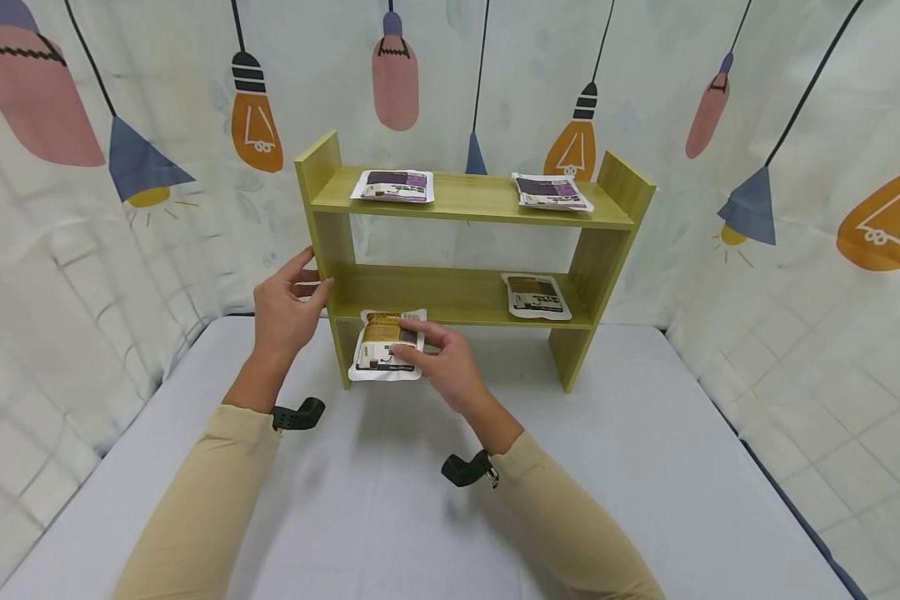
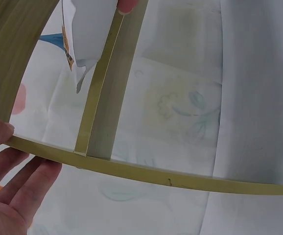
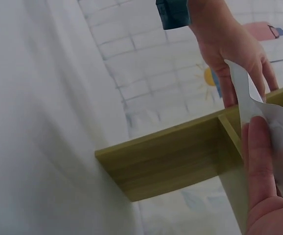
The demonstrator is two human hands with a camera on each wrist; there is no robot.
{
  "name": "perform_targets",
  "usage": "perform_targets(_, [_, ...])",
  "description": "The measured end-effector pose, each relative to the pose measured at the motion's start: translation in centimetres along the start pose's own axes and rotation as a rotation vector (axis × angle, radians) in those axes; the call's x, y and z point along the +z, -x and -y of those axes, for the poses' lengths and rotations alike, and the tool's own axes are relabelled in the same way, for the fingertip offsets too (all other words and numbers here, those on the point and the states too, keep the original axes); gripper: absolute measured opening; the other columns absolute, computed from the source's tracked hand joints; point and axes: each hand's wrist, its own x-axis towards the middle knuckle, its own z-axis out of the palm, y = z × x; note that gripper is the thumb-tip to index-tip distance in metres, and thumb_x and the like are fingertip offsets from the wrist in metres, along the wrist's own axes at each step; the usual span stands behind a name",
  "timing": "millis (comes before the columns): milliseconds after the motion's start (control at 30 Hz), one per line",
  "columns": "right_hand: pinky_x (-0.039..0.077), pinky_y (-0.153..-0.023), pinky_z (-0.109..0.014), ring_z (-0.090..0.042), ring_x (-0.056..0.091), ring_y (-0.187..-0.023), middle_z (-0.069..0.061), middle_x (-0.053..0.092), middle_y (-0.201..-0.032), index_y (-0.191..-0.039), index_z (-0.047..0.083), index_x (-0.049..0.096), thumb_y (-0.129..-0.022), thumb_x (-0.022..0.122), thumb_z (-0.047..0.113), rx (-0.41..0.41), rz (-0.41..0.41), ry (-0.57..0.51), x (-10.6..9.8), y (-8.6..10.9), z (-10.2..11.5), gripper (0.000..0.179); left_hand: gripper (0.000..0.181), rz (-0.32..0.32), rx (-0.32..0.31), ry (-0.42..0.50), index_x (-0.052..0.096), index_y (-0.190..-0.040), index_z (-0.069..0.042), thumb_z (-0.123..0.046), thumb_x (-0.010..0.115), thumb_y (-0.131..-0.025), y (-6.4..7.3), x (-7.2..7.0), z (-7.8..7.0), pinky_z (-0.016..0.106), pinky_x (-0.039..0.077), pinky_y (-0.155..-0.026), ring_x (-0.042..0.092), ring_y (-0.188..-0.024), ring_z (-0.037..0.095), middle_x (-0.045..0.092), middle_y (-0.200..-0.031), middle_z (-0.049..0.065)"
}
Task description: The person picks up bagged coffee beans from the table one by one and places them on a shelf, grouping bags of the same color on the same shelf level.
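My left hand [image 1: 285,308] grips the left side panel [image 1: 332,242] of a yellow-green two-tier wooden shelf, thumb on the inner side and fingers outside, as the left wrist view also shows. My right hand [image 1: 453,367] pinches a white pouch [image 1: 375,360] with a gold and black label, thumb on its printed front. The pouch is held in front of the lower board's [image 1: 435,292] left end, overlapping the board's front edge in the head view. In the right wrist view, the pouch's plain white back [image 3: 278,125] faces the camera.
On the upper board [image 1: 465,192] lie a purple-labelled pouch [image 1: 393,186] at left and purple-labelled pouches [image 1: 551,192], stacked, at right. A dark-labelled pouch [image 1: 537,297] lies at the lower board's right. The shelf stands on a white-covered table [image 1: 615,467] before a lamp-patterned curtain [image 1: 645,100].
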Motion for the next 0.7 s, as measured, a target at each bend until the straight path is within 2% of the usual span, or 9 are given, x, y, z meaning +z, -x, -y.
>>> perform_targets(200, [0.063, -0.075, -0.025, -0.013, 0.072, -0.089, -0.013, 0.069, -0.128, -0.135, 0.017, 0.069, -0.087, 0.081, 0.008, 0.019, 0.003, -0.018, 0.1, -0.2, 0.3, 0.051, 0.054, 0.002, -0.004, -0.006, 0.052, -0.152, -0.025, -0.022, 0.067, -0.1, 0.0, 0.0, -0.1, 0.046, 0.061, -0.087, 0.075, -0.103, 0.036, 0.073, -0.118, 0.019])
perform_targets(400, [0.062, -0.08, -0.025, -0.015, 0.071, -0.098, -0.011, 0.067, -0.131, -0.136, 0.019, 0.068, -0.083, 0.084, 0.005, 0.026, 0.012, -0.005, 0.1, -0.4, 0.7, 0.058, 0.054, -0.003, -0.002, -0.01, 0.052, -0.152, -0.024, -0.02, 0.067, -0.099, 0.0, 0.0, -0.1, 0.048, 0.061, -0.087, 0.076, -0.102, 0.035, 0.074, -0.117, 0.019])
perform_targets(700, [0.061, -0.087, -0.026, -0.021, 0.068, -0.11, -0.011, 0.054, -0.148, -0.147, 0.014, 0.057, -0.08, 0.08, -0.009, 0.038, 0.093, -0.058, 0.1, -0.5, 1.1, 0.074, 0.055, 0.003, -0.005, -0.01, 0.051, -0.152, -0.024, -0.021, 0.067, -0.1, 0.0, 0.0, -0.1, 0.05, 0.061, -0.088, 0.075, -0.103, 0.036, 0.073, -0.119, 0.019])
